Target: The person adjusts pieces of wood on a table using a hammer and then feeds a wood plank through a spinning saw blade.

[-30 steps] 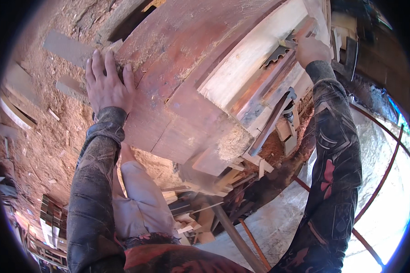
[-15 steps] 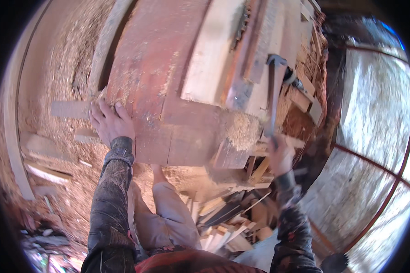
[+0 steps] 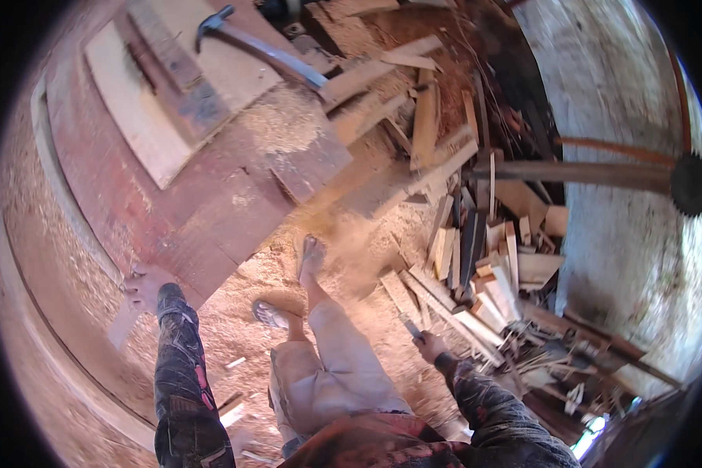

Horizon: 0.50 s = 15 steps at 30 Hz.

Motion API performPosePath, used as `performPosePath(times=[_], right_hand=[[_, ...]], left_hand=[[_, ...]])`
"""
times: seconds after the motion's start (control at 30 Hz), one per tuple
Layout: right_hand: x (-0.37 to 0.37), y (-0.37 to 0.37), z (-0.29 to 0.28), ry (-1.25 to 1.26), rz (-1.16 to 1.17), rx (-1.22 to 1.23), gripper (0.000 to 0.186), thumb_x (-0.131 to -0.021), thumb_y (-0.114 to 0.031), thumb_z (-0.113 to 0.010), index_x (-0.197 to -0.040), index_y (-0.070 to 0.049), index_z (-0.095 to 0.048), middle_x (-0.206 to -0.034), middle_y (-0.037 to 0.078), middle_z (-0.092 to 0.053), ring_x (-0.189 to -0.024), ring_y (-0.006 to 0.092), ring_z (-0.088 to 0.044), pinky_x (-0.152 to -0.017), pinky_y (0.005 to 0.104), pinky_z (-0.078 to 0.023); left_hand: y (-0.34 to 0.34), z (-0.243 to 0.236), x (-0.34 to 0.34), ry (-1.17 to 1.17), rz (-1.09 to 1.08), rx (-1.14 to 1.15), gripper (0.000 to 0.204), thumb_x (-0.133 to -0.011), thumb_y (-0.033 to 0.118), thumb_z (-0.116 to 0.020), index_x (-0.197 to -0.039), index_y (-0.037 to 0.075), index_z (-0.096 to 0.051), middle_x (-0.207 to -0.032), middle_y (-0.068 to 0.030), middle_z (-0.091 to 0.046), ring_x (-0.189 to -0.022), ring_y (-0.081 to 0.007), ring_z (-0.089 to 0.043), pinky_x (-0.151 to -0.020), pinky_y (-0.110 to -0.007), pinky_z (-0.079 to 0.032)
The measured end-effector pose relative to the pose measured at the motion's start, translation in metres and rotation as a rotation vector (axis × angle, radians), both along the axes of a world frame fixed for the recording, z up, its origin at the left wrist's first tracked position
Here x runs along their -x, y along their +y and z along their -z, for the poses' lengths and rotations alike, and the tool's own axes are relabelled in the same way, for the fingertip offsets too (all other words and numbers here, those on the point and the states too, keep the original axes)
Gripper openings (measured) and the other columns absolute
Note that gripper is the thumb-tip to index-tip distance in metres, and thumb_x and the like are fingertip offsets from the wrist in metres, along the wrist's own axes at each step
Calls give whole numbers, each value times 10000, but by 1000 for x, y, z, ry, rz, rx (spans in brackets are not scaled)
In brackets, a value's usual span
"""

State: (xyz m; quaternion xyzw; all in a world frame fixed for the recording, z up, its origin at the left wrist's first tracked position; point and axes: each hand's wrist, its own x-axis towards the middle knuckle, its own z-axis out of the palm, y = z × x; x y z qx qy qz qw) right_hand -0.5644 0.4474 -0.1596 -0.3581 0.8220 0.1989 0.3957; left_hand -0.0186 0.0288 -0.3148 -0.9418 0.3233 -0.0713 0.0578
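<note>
My left hand point(image 3: 150, 287) rests on the near left corner of a reddish wooden workbench top point(image 3: 183, 226), its fingers spread over the edge. A pale wood strip point(image 3: 121, 326) sticks out from beneath that hand. Down at my right side, away from the bench, my right hand point(image 3: 431, 347) is closed around a short chisel-like tool point(image 3: 410, 326) with a flat grey metal end. A claw hammer point(image 3: 265, 51) lies across the boards on the bench, its handle end toward the scrap wood. Sawdust point(image 3: 285, 129) is heaped beside the boards.
Offcuts point(image 3: 487, 296) are piled on the floor to the right, beside a pale wall sheet point(image 3: 620, 249). A bar with a toothed disc point(image 3: 690, 185) juts across there. Shavings cover the floor around my sandalled feet point(image 3: 312, 257). Long timbers point(image 3: 66, 374) lie at left.
The view has turned to the right. My right hand has moved from beside the hammer's handle end down to my side, holding the tool. My left hand stays on the bench edge.
</note>
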Motion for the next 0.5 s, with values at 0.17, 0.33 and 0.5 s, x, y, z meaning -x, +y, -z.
performPosePath(times=[0.17, 0.33, 0.5], right_hand=[[58, 15, 14, 74, 162, 269, 351, -977, -365, -627, -1041, -21, -649, -696, 98, -662, -581, 174, -654, -568, 352, -533], [150, -87, -28, 122, 275, 555, 360, -936, -384, -650, -1078, -55, -677, -875, 229, -710, -838, 401, -685, -775, 478, -517], [262, -251, -28, 136, 474, 904, 296, -938, -301, -656, -1041, -28, -706, -938, 79, -718, -823, 204, -681, -750, 340, -539]], left_hand=[[1, 0, 4, -95, 6, -59, 508, -1014, 442, -398, -1227, -9, -493, -1197, -253, -547, -1095, -425, -560, -901, -570, -463], [11, 14, 12, -216, 167, -302, 295, -1007, 295, -461, -1221, 100, -518, -1147, -199, -553, -1058, -448, -565, -835, -613, -470], [4, 42, -64, -464, 196, -203, 279, -990, 316, -489, -1150, 112, -593, -1052, -166, -591, -943, -402, -614, -697, -566, -533]])
